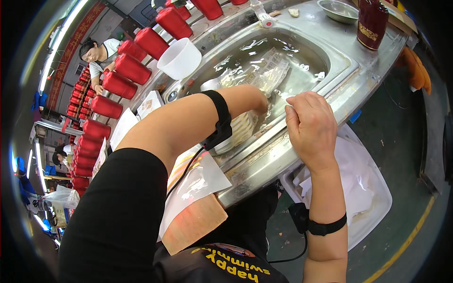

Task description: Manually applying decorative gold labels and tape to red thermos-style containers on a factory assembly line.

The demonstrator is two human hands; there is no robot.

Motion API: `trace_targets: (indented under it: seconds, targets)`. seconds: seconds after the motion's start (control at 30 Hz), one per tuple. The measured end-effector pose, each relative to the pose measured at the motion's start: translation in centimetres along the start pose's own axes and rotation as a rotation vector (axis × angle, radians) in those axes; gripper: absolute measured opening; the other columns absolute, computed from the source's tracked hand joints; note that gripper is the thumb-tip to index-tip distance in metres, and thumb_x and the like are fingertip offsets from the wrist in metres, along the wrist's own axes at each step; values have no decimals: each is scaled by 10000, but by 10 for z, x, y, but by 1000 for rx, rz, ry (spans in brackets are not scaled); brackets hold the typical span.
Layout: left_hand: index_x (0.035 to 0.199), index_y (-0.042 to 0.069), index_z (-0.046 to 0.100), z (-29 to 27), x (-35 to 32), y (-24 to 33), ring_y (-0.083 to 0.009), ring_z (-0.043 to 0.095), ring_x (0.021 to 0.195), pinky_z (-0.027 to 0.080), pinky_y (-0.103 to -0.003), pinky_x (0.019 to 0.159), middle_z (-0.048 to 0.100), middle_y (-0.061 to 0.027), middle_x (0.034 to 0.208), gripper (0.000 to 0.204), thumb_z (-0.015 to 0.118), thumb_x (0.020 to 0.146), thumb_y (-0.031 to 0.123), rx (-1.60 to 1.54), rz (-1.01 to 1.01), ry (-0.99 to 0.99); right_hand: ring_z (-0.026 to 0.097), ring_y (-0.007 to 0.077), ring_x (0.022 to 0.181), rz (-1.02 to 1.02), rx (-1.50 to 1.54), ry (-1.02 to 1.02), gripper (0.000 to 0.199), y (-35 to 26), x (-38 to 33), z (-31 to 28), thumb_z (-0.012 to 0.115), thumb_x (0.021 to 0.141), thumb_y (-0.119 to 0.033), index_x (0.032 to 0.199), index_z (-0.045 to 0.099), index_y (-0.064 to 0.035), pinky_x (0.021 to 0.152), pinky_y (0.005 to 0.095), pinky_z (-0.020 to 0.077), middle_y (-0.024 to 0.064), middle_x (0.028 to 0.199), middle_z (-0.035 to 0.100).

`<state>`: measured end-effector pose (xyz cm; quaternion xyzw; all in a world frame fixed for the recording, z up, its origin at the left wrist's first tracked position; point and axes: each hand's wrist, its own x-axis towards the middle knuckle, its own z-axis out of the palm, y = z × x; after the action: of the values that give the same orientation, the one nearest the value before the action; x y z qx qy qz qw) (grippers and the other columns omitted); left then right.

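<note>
My left hand [257,100] reaches down into the water of a steel sink [342,70]; its fingers are hidden. Under and beside it lie wet, pale printed sheets [243,127]. Farther off, a translucent patterned sheet [273,70] lies in the water. Over the sink's near right rim is my right hand [311,125], its fingers curled and pressed together. Whatever it may hold is hidden from view. A white round tub [180,58] stands on the sink's far left edge.
Red bottles [151,43] stand in rows at the left, with people working beyond. A dark red bottle [373,23] and a metal bowl [338,11] are at the back right. Below the sink is a white plastic bin [377,207]. Coloured sheets lie on a board [196,226].
</note>
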<state>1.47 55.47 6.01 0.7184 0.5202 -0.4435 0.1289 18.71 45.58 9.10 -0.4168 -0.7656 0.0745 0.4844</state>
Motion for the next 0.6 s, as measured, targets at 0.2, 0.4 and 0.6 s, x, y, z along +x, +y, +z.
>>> trace_targets:
  seconds: [0.2,0.4,0.6]
  targets:
    - [1164,79,637,10,13,-16,-321,601,1046,475,-424,879,625,-142,1171,393,555,821,250,9,-12,56,573,292,946,6,7,-3,88,-3,1,1,644,765,-78,838,627,-33,855,393,443,108,855,615]
    - [1147,70,645,17,19,-24,-323,607,1041,482,-402,883,620,-134,1188,387,585,788,201,-13,-48,110,577,292,947,1,-8,-11,92,1,0,0,643,768,-92,835,628,-30,859,394,444,112,855,617]
    - [1134,-8,628,19,15,-36,-339,609,1021,488,-418,844,640,-172,1113,403,562,808,218,105,-21,132,579,298,941,2,-22,-6,103,0,1,-1,655,754,-89,837,634,-32,861,398,445,117,863,623]
